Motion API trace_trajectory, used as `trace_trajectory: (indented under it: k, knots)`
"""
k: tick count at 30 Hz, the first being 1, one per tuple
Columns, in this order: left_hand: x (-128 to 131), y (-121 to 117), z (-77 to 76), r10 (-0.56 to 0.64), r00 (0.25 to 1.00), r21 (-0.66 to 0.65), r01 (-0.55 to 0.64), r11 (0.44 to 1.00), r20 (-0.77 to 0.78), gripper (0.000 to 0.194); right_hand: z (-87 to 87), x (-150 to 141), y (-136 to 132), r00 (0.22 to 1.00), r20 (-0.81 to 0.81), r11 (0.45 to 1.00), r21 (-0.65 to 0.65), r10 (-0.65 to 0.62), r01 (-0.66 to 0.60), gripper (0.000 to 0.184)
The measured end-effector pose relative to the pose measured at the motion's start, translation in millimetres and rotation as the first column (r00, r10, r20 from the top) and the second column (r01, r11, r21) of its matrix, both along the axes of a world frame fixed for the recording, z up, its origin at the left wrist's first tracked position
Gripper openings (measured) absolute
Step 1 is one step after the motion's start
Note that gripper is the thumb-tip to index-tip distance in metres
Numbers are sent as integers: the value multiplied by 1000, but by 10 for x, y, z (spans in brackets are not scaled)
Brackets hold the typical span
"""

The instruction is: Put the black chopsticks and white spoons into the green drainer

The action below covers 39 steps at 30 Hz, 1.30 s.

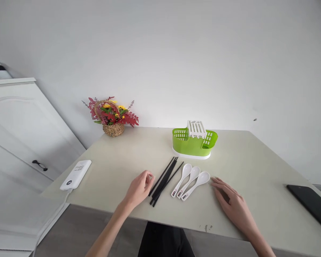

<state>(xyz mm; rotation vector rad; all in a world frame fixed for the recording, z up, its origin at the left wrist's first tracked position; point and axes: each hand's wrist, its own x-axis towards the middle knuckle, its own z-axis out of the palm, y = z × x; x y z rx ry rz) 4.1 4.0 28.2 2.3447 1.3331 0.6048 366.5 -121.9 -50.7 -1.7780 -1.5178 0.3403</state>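
At nine o'clock on the smooth, pale desk (128,153), a white, rounded plastic power bank (76,174) lies near the edge, presumably so its white cable (67,196) can hang down. At ten, a brown woven basket of red and yellow flowers (113,129) stands back, likely as decoration kept aside. The left hand (139,187), at eight, curls loosely, nothing visible in it, just beside slim, straight black chopsticks (164,180) at the centre. Three glossy white spoons (194,172) fan out alongside, handles toward the person, perhaps for easy reach. At one sits a green perforated plastic caddy (191,147) with a white slatted top (197,129). At four, the right hand (231,201) rests palm down, fingers extended and empty, beside the rightmost spoon. A flat black phone (310,203) lies at three.
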Motion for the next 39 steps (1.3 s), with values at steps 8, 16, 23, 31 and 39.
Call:
trace_trajectory:
  k: [8,16,23,31,39]
  knots:
    - [-38,-383,-49,28,1000,87,-29,996,13,29,-43,7,-5,1000,5,1000,-17,5,-5,36]
    - [36,-425,-118,80,997,217,-74,973,-21,22,-87,33,-18,999,38,1000,-22,-12,13,37]
    - [-36,-264,-239,72,997,127,-69,990,-21,20,-84,38,-18,999,33,1000,-17,-17,17,40]
    - [0,-267,-242,78,992,149,-63,987,-102,20,-66,29,-29,1000,21,1000,-15,-17,18,38]
    - [-14,-104,-129,136,950,224,-73,972,-280,9,-69,20,-17,1000,15,1000,-8,-16,16,37]
